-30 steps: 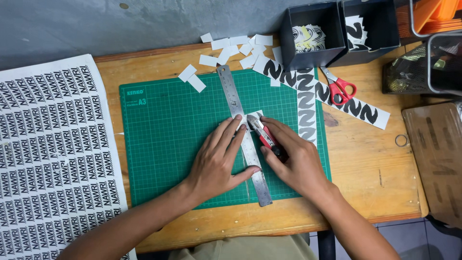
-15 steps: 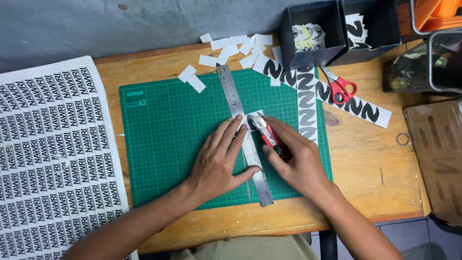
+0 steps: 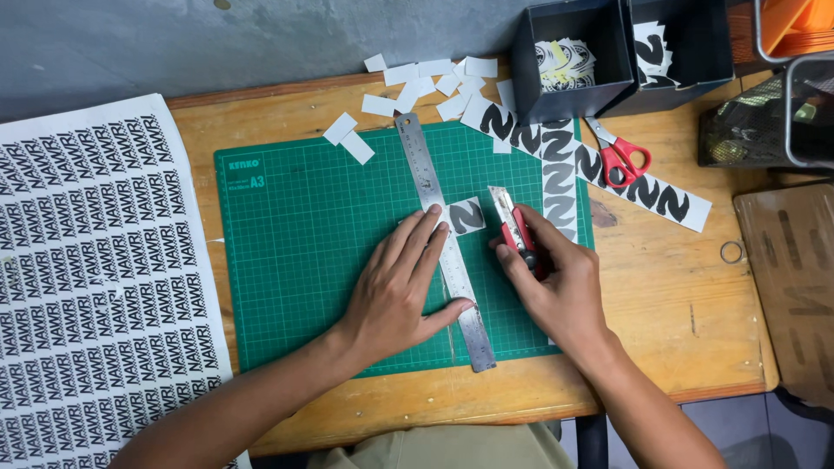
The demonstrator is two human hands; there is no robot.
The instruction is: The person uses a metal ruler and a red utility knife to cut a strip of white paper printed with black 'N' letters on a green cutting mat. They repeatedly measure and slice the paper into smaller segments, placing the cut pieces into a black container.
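Observation:
My left hand [image 3: 401,287] lies flat with spread fingers on a steel ruler [image 3: 441,234] that runs diagonally across a green cutting mat [image 3: 304,234]. Its fingertips reach a small white sticker with a black wavy mark [image 3: 467,216] lying against the ruler's right edge. My right hand [image 3: 556,287] grips a red utility knife [image 3: 516,227], blade out and pointing away from me, just right of that sticker and a little apart from the ruler.
A large printed sticker sheet [image 3: 87,278] lies at left. White paper offcuts [image 3: 417,82] and strips of black-marked stickers [image 3: 643,187] sit beyond the mat, beside red scissors [image 3: 621,156]. Two black boxes [image 3: 569,52] hold cut stickers. A mesh basket [image 3: 764,122] stands at right.
My right hand and the knife have shifted slightly right, away from the ruler, uncovering the small sticker. My left hand and the ruler have stayed put.

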